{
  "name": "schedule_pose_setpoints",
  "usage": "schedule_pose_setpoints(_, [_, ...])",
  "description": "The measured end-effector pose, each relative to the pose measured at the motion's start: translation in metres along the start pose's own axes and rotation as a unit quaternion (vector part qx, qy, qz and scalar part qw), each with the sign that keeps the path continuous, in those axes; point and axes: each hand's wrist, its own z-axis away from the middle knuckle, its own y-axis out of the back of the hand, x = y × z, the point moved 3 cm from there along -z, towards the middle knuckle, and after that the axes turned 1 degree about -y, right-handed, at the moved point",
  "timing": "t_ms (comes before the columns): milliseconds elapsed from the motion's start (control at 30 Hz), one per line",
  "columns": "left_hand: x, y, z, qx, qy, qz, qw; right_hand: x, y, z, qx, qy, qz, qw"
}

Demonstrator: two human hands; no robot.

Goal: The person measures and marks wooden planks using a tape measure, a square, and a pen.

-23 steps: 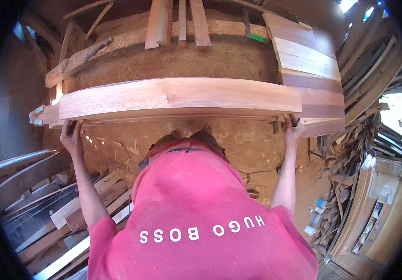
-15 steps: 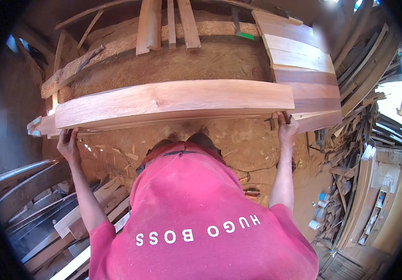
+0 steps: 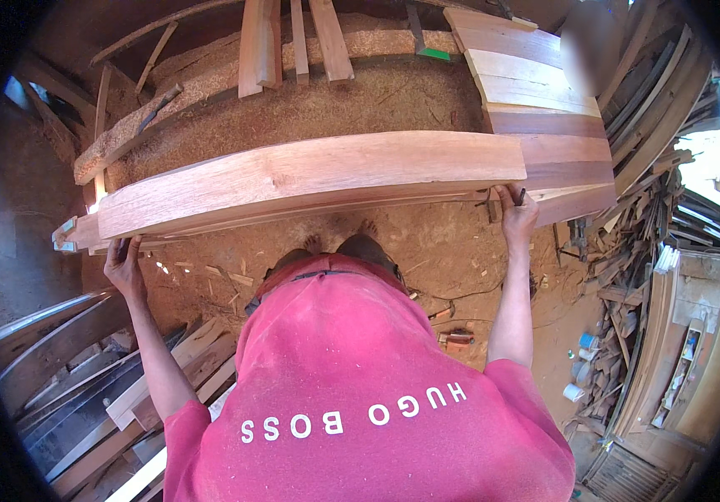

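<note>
A long, thick wooden plank (image 3: pixel 310 170) spans the view from left to right in front of me, its left end a little nearer to me than its right. My left hand (image 3: pixel 125 263) grips the lower edge close to the left end. Near the opposite end, my right hand (image 3: pixel 517 213) has its fingertips closed on the same edge. A short dark stick, perhaps a pencil (image 3: pixel 521 197), pokes out between the right hand's fingers. On both sides the plank hides part of my fingers. Beneath it runs more timber, mostly covered.
Edge-joined boards in light and dark wood (image 3: pixel 544 125) lie at the far right. Beyond the plank stand narrow boards (image 3: pixel 331 42) and a rough beam (image 3: pixel 201 96). Timber offcuts (image 3: pixel 155 393) are piled at my left. Scrap wood (image 3: pixel 619 335) and containers (image 3: pixel 573 391) lie at right.
The plank's right end has shifted slightly away from me and its left end slightly nearer, so it slants more. Both hands have stayed on it.
</note>
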Motion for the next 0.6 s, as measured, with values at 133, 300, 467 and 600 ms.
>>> schedule_pose_setpoints(133, [0.007, -0.007, -0.001, -0.018, -0.011, -0.008, 1.000, 0.003, 0.003, 0.001, -0.010, -0.013, 0.021, 1.000])
schedule_pose_setpoints(300, [0.001, -0.002, -0.001, 0.015, 0.006, -0.012, 1.000, -0.009, 0.003, -0.001, 0.004, -0.003, 0.003, 1.000])
schedule_pose_setpoints(467, [0.002, -0.002, 0.001, 0.002, 0.013, -0.057, 0.998, -0.017, 0.008, -0.001, 0.004, -0.004, 0.009, 1.000])
schedule_pose_setpoints(600, [0.017, -0.005, 0.001, 0.026, 0.028, -0.027, 0.999, -0.009, 0.012, -0.007, -0.032, -0.006, 0.020, 0.999])
